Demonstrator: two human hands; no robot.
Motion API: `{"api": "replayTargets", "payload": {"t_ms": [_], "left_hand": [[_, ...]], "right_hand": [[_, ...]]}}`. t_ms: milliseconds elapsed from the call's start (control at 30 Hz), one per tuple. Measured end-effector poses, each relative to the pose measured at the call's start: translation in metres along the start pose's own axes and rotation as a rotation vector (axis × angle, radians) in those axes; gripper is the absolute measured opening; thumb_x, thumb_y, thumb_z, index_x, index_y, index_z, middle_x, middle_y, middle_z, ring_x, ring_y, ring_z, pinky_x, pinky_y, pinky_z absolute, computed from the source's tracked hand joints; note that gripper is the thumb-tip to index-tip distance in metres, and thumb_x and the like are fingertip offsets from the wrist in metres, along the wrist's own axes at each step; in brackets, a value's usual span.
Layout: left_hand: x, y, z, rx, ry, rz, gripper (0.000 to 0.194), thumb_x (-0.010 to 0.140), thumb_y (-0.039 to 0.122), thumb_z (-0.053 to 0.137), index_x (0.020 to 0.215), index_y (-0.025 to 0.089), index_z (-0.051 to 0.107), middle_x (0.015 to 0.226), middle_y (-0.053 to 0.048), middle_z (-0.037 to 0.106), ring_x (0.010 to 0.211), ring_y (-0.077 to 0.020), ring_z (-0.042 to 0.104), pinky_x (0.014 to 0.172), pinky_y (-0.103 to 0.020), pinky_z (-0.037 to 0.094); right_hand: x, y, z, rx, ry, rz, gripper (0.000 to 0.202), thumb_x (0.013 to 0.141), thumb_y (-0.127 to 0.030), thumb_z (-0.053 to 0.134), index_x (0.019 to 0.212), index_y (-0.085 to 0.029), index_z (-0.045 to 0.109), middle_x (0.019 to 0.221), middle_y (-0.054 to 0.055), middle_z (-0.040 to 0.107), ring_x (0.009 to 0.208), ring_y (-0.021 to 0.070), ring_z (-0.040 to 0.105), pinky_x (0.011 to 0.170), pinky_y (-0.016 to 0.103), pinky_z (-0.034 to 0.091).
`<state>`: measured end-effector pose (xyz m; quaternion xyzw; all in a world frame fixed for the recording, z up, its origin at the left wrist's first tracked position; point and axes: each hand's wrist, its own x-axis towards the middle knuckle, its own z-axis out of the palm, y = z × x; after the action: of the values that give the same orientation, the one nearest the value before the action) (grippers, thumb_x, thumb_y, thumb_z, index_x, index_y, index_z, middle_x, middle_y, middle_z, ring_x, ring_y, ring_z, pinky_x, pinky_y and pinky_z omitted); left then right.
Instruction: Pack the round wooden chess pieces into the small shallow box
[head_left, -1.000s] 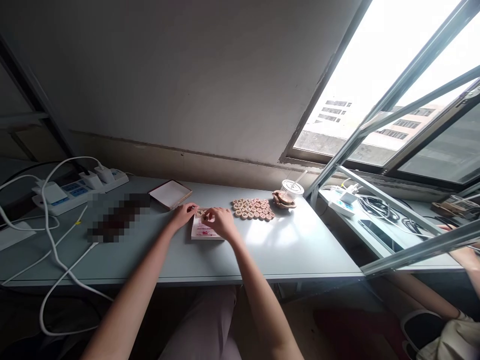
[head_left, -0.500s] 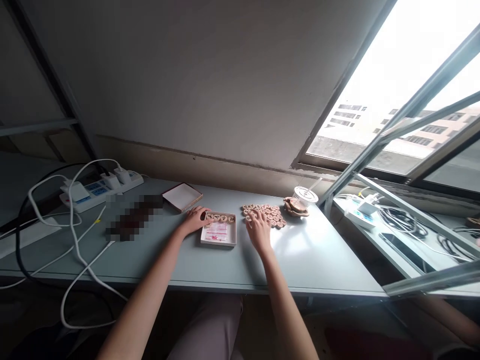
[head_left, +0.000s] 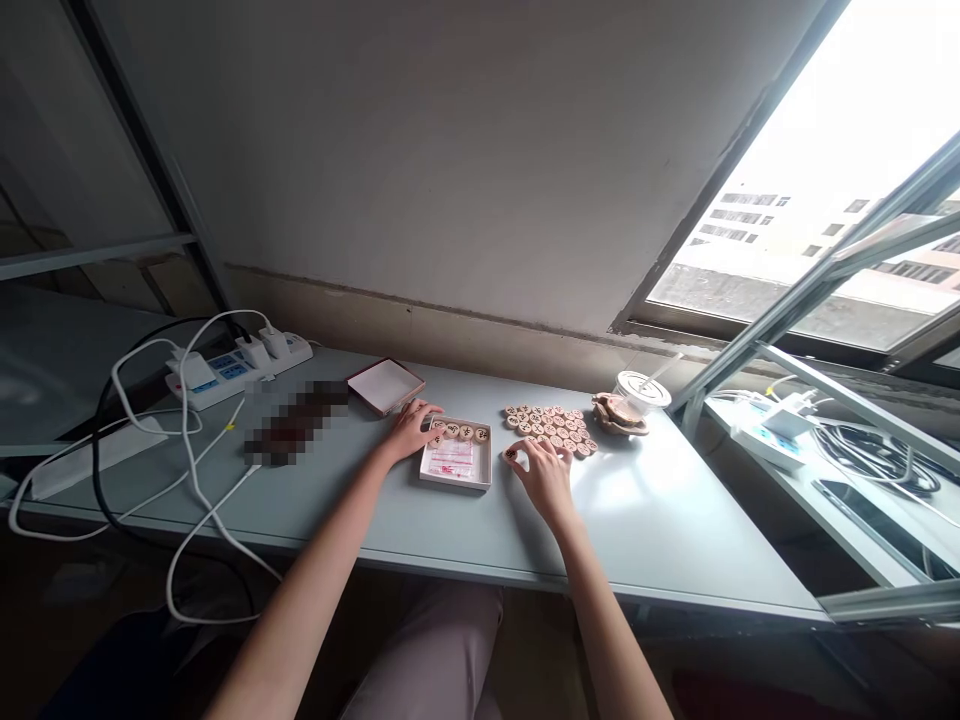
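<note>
A shallow white box (head_left: 454, 484) sits on the table with a row of round wooden pieces (head_left: 466, 432) along its far side and a clear packet with red print (head_left: 451, 460) below them. My left hand (head_left: 409, 430) rests at the box's left far corner, fingers apart, the tips over its edge by the pieces. My right hand (head_left: 546, 478) pinches a single round piece (head_left: 511, 455) between thumb and finger, at the near left of a cluster of similar pieces (head_left: 555, 420). Its other fingers reach over the cluster's near edge.
Behind my left hand lies the open box lid (head_left: 386, 387). Right of the cluster are a brown bowl-like object (head_left: 619, 415) and a lidded cup with straw (head_left: 643, 390). Power strip (head_left: 238, 365) and white cables (head_left: 196, 470) lie left. A metal frame (head_left: 757, 330) stands right.
My right hand has drawn one piece away from the cluster, toward the near left. The left hand stays by the box. The whole view has shifted slightly.
</note>
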<state>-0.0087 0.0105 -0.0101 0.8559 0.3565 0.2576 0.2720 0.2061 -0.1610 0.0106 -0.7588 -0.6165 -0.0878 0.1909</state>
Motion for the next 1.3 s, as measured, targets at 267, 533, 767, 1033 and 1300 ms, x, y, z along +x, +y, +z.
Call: {"api": "replayTargets", "payload": {"t_ms": [267,533,767,1033,1300], "left_hand": [[0.003,0.000,0.007,-0.063,-0.033,0.054,0.026,0.081,0.033,0.051,0.101,0.022,0.061,0.108,-0.005,0.058,0.105,-0.0216,0.053,0.093,-0.034,0.042],[0.006,-0.007,0.010,-0.100,-0.027,0.029,0.029,0.082,0.034,0.047,0.103,0.022,0.062,0.112,-0.005,0.061,0.108,-0.0226,0.052,0.097,-0.035,0.039],[0.005,-0.001,0.009,-0.040,-0.071,0.015,0.034,0.083,0.039,0.046,0.111,0.024,0.059,0.116,-0.004,0.058,0.110,-0.0235,0.050,0.096,-0.036,0.038],[0.001,0.011,0.009,0.089,-0.085,-0.034,0.037,0.075,0.043,0.058,0.109,0.027,0.057,0.117,-0.003,0.054,0.114,-0.0275,0.045,0.097,-0.040,0.034],[0.004,0.007,0.009,0.062,-0.105,-0.020,0.036,0.074,0.041,0.057,0.107,0.026,0.057,0.116,-0.003,0.054,0.112,-0.0265,0.046,0.095,-0.039,0.035]], "right_hand": [[0.018,-0.024,-0.006,0.303,0.011,0.034,0.029,0.087,-0.050,0.047,0.097,-0.028,0.064,0.099,0.002,0.066,0.087,0.0194,0.056,0.080,0.034,0.028],[0.043,-0.082,0.017,0.062,-0.080,-0.191,0.011,0.085,-0.032,0.057,0.091,-0.024,0.063,0.091,0.002,0.065,0.084,0.0194,0.052,0.076,0.034,0.027],[0.040,-0.086,0.021,0.047,-0.062,-0.177,0.010,0.085,-0.023,0.055,0.094,-0.021,0.058,0.094,0.003,0.067,0.086,0.0192,0.053,0.078,0.034,0.027],[0.030,-0.026,0.011,-0.054,0.042,0.045,0.023,0.091,-0.028,0.045,0.108,-0.025,0.060,0.114,0.008,0.058,0.105,0.0240,0.047,0.085,0.038,0.029],[-0.011,0.016,-0.002,-0.202,0.030,0.021,0.023,0.089,-0.017,0.045,0.104,-0.022,0.062,0.116,0.010,0.059,0.111,0.0249,0.045,0.097,0.044,0.020]]}}
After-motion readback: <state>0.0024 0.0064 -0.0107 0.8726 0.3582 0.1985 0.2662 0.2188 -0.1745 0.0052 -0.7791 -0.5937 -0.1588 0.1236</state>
